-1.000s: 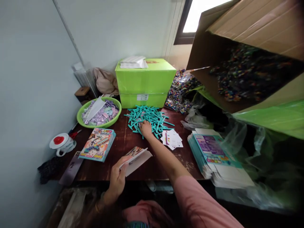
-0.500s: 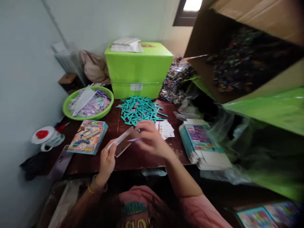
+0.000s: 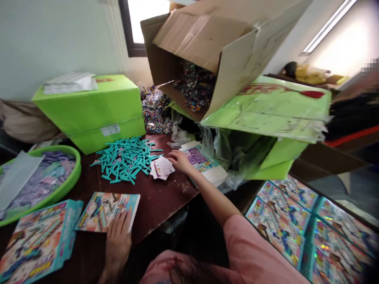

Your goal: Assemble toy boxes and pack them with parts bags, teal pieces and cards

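Observation:
My left hand [image 3: 117, 236] lies with its fingers stretched flat on a printed toy box [image 3: 102, 211] near the table's front edge. Out to the right, my right hand [image 3: 180, 161] hovers at the left edge of a stack of flattened cartons [image 3: 197, 156], fingers apart and nothing visible in them. Close to its fingertips are some white printed cards [image 3: 162, 167]. Behind these lies a heap of teal T-shaped plastic pieces [image 3: 127, 159]. A pile of similar printed boxes [image 3: 38, 240] sits left of my left hand.
A green basin [image 3: 75, 169] of small purple packets stands at left. Behind is a green carton [image 3: 97, 114]. At right, a tilted cardboard box [image 3: 237, 67] holds bags of beads above another green carton [image 3: 281, 106]. Rows of printed boxes [image 3: 281, 221] lie lower right.
The view has swung right. The box that was held up between both hands now lies on the table under my left hand. My right hand has moved away to the flattened cartons.

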The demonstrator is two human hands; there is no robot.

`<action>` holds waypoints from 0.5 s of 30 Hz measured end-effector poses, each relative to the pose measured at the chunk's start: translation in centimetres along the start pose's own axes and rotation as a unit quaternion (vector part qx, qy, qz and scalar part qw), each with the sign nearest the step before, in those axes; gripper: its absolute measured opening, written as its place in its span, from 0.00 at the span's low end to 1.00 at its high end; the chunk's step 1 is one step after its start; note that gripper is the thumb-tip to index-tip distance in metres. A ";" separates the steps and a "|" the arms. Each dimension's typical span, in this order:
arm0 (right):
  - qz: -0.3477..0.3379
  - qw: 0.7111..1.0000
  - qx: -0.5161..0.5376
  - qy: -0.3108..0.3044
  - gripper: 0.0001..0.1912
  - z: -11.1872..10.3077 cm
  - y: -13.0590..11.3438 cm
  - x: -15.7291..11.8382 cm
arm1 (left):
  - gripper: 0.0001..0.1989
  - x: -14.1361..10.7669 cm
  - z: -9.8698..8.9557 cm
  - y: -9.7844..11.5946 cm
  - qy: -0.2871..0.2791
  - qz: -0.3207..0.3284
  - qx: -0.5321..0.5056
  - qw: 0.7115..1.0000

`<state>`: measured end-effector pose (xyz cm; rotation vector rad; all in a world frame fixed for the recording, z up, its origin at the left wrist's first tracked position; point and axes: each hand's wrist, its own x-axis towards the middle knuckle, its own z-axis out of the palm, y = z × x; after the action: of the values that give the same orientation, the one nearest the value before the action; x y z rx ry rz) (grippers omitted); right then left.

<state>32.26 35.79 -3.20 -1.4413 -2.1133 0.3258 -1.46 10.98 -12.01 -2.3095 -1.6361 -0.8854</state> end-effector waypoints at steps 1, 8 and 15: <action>0.031 0.999 -0.016 -0.006 0.11 -0.5 2.0 0.4 | 0.32 -0.8 1.2 -0.5 -0.022 -0.010 0.020 1.000; 0.028 0.999 -0.027 -0.024 0.10 -0.8 7.1 4.9 | 0.39 0.8 4.5 -1.4 -0.020 -0.137 0.017 0.990; 0.024 0.998 -0.025 -0.047 0.11 3.5 7.3 16.3 | 0.48 5.0 7.3 -1.3 0.081 -0.230 -0.007 0.970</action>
<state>31.56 53.89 -4.60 -1.5349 -2.1783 0.3697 1.14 18.89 -15.34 -1.8283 -2.1304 -1.1379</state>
